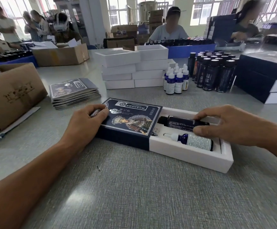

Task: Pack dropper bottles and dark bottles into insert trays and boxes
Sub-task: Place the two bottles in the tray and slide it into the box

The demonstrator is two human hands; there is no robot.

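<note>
Left hand [91, 118] grips the navy sleeve [128, 123], printed with Chinese characters and a costumed figure. Right hand [225, 126], fingers curled, presses the dark bottle [184, 123] lying in the white insert tray [192, 154] beside the dropper bottle [194, 141], mid-bench. Behind stand empty trays [134, 70] and upright bottles [215, 73].

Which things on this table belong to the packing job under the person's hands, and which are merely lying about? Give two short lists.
In use: left hand gripping the dark sleeve; right hand touching the dark bottle; dropper bottle; white insert tray.

Lying about: booklet stack; empty white trays; spare dropper bottles; spare dark bottles; cardboard box.
</note>
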